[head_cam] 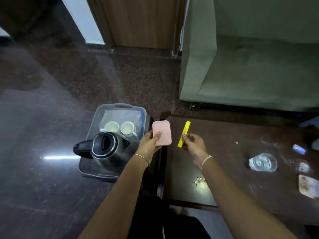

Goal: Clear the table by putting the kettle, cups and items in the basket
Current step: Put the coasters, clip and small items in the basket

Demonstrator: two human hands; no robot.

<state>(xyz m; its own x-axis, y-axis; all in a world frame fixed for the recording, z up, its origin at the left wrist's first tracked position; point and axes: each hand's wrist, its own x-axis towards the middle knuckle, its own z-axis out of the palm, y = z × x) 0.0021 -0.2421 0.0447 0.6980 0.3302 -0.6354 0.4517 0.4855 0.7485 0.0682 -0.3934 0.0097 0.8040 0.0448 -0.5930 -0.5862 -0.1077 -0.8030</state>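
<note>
A grey plastic basket stands on the floor left of the dark wooden table. Inside it sit a steel kettle with a black lid and handle and two white cups. My left hand grips a pink lidded box over the table's left edge, beside the basket. My right hand pinches a long yellow sachet above the table.
On the table lie a clear glass dish, a small blue-white packet, a pale packet at the right edge and several tiny metal bits. A green sofa stands behind the table.
</note>
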